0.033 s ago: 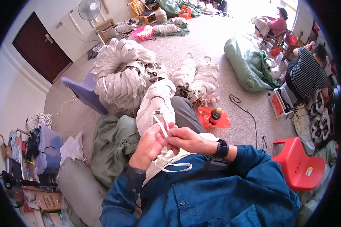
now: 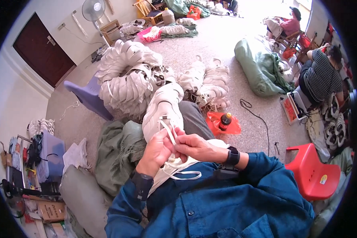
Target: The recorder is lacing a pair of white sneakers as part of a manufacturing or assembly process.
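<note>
Pinching a white lace [image 2: 171, 134] between both hands, left hand [image 2: 156, 152] and right hand [image 2: 196, 147] closed on it above the lap, white shoe [image 2: 162, 111] just beyond the fingers, shoe pile [image 2: 131, 79] farther ahead, red stool [image 2: 315, 174] to the right.

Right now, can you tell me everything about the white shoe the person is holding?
The white shoe is a chunky sneaker of smooth, leather-like panels with a thick sole. It lies on the person's lap, pointing away from them. A flat white lace runs up from it, and more lace loops below the hands. The left hand and right hand pinch the lace at its near end. It is not fully laced.
</note>
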Tool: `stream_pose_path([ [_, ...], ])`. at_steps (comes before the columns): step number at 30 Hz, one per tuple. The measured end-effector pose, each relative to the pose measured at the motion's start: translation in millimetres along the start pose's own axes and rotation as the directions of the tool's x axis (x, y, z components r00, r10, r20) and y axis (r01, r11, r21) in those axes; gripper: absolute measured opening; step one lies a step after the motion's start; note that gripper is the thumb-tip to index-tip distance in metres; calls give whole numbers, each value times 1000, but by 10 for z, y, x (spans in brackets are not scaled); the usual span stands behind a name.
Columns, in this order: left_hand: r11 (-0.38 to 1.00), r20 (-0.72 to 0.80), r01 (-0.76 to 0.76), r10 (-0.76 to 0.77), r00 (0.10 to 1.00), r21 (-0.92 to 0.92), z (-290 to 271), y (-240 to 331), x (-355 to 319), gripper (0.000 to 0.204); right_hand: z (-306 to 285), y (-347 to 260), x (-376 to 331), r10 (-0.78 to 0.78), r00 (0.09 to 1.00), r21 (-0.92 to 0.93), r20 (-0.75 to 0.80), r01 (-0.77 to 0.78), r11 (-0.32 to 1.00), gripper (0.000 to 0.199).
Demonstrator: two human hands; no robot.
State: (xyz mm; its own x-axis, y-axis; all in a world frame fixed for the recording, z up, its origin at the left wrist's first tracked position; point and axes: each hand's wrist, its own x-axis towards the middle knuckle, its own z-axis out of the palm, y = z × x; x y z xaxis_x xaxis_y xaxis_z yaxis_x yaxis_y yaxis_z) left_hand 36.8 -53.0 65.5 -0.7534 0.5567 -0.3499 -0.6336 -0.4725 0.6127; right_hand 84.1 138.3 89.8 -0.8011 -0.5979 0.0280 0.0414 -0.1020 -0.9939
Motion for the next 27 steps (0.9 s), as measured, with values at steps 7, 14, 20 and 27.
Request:
stream_pose_path([
  [7, 993, -158, 39, -22, 987, 109, 144, 148, 19, 25, -151, -87, -162, 66, 994, -46, -86, -70, 996, 24],
  [14, 417, -217, 107, 225, 950, 903, -184, 562, -55, 31, -950, 689, -338, 94, 914, -171, -394, -174, 970, 26],
  [20, 474, -235, 147, 132, 963, 868, -699, 767, -246, 29, -1228, 776, -626, 151, 918, 630, -367, 125, 767, 22],
  [27, -448, 191, 156, 635, 748, 880, -1009, 920, -627, 24, -1726, 725, -1212, 99, 742, 656, -663, 512, 554, 32],
])
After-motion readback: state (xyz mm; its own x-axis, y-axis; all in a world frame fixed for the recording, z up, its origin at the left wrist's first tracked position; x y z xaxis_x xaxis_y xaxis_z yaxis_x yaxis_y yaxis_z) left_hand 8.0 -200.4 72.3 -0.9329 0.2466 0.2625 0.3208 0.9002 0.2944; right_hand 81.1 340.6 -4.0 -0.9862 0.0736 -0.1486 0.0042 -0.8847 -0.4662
